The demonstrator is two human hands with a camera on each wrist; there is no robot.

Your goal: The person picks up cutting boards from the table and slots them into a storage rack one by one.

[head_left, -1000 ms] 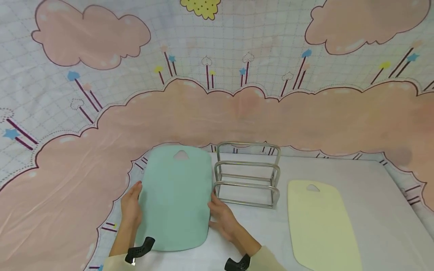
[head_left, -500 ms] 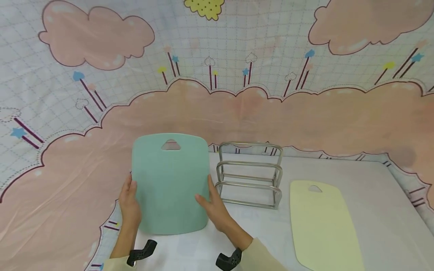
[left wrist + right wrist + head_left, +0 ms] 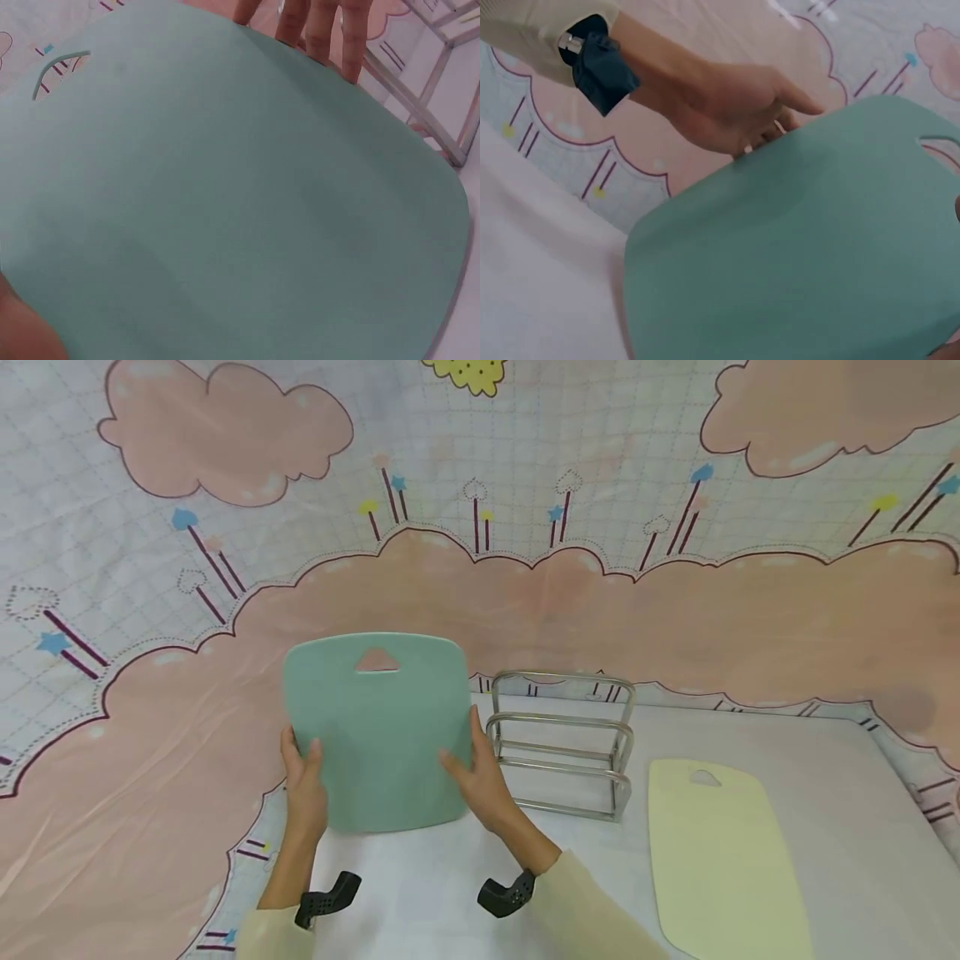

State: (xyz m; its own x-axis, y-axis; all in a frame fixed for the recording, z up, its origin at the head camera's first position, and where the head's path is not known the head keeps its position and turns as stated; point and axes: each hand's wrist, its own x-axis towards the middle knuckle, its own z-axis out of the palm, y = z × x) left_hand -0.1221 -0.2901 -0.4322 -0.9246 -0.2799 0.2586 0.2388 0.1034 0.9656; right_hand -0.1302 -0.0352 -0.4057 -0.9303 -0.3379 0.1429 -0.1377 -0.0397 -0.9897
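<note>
A mint-green cutting board [image 3: 382, 735] with a triangular hole near its top is held up between both hands, its near face toward the head camera. My left hand [image 3: 306, 785] grips its left edge, thumb on the near side and fingers going behind. At the opposite edge my right hand [image 3: 483, 781] holds it with the thumb on the face. In the left wrist view the right-hand fingers [image 3: 321, 30] show along the far rim. The right wrist view has the left hand [image 3: 731, 105] at the other edge. A metal wire rack [image 3: 558, 719] stands just right of the board.
A pale yellow cutting board [image 3: 723, 860] lies flat on the white tabletop [image 3: 570, 877], right of the rack. Behind and to the left hangs a cloth [image 3: 555, 610] printed with clouds.
Both hands have raised the green cutting board off the table and tilted it, moving it slightly away from me. My right thumb has come onto its face. The rack and yellow board stay put.
</note>
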